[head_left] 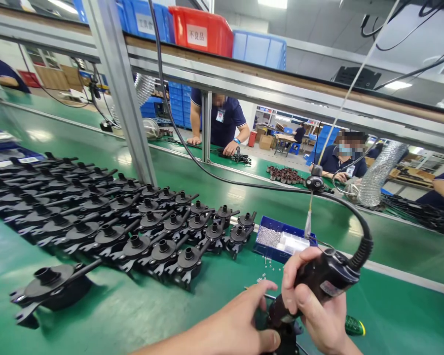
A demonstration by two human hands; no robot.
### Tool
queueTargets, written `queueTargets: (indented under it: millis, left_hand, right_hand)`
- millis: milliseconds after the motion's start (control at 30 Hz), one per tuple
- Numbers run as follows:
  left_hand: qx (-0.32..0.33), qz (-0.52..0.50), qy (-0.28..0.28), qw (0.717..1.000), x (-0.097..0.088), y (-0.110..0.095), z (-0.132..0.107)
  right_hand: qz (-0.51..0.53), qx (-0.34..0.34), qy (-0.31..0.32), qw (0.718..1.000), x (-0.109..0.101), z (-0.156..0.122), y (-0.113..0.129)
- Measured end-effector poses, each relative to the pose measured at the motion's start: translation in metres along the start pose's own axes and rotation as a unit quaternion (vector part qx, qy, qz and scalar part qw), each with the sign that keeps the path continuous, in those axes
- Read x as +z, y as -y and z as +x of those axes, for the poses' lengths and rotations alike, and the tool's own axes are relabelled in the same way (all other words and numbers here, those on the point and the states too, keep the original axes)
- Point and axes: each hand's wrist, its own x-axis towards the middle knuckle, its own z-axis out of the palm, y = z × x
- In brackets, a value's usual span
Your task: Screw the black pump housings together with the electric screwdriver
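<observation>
My right hand (316, 308) is wrapped round a black electric screwdriver (327, 276) whose coiled cable rises to the right. Its tip points down at a black plastic part (286, 340) at the bottom edge, mostly hidden by my hands. My left hand (240, 320) rests beside that part, thumb and forefinger pinched against it. Just beyond lies a blue tray (281, 241) of small silver screws, with loose screws (266, 271) scattered on the green mat in front of it.
Several rows of black pump housings (133, 227) cover the green bench to the left, one (48, 288) apart in front. An aluminium post (122, 93) stands behind them. Across the bench, other people work. Blue and red bins (202, 32) sit on the overhead shelf.
</observation>
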Motion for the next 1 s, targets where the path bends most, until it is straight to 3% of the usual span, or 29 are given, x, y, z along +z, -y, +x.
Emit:
queueTargets:
  millis: [167, 333, 433, 567, 767, 900, 1000]
  left_hand:
    - [0.03, 0.182, -0.072, 0.98, -0.02, -0.021, -0.012]
    - [0.072, 0.324, -0.163, 0.929, -0.042, 0.009, 0.02]
    - [0.109, 0.419, -0.13, 0.892, -0.049, 0.027, 0.042]
    - [0.138, 0.489, -0.082, 0.857, -0.051, 0.028, 0.051]
    - [0.079, 0.447, -0.137, 0.88, -0.045, 0.026, 0.055]
    - [0.032, 0.408, -0.173, 0.896, -0.041, 0.027, 0.06]
    - [0.012, 0.366, -0.187, 0.911, -0.039, 0.022, 0.056]
  right_hand:
    - [-0.02, -0.026, -0.067, 0.997, -0.001, -0.001, 0.02]
    - [-0.042, 0.021, -0.091, 0.995, 0.002, -0.001, 0.022]
    - [-0.048, 0.044, -0.095, 0.993, 0.003, -0.001, 0.018]
    - [-0.09, 0.045, -0.089, 0.991, 0.001, -0.001, 0.016]
    - [-0.227, 0.069, -0.091, 0.967, -0.002, 0.003, 0.013]
    - [-0.163, 0.087, -0.06, 0.981, 0.0, 0.006, -0.001]
    - [-0.102, 0.059, -0.055, 0.992, 0.001, 0.004, -0.003]
